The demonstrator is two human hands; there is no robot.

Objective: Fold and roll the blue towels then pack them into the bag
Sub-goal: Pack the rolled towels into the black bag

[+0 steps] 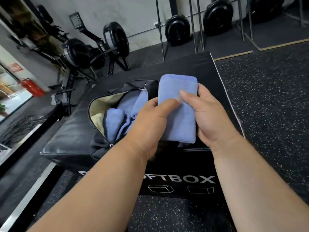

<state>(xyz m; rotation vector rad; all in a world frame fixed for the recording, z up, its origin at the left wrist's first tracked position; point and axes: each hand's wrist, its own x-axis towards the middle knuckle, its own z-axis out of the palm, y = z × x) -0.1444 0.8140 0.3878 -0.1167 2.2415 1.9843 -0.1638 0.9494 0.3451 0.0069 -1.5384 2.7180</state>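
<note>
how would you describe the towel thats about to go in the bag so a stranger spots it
On the black soft box lies an open black bag. Above it both hands hold a rolled blue towel; the other blue towels already lie inside the bag.

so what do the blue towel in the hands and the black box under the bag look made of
Blue towel: soft, matte, fuzzy nap, likely microfibre or terry. Black box: smooth, faintly glossy skin that creases and catches light at the edges, probably vinyl or faux leather over padding.
</note>
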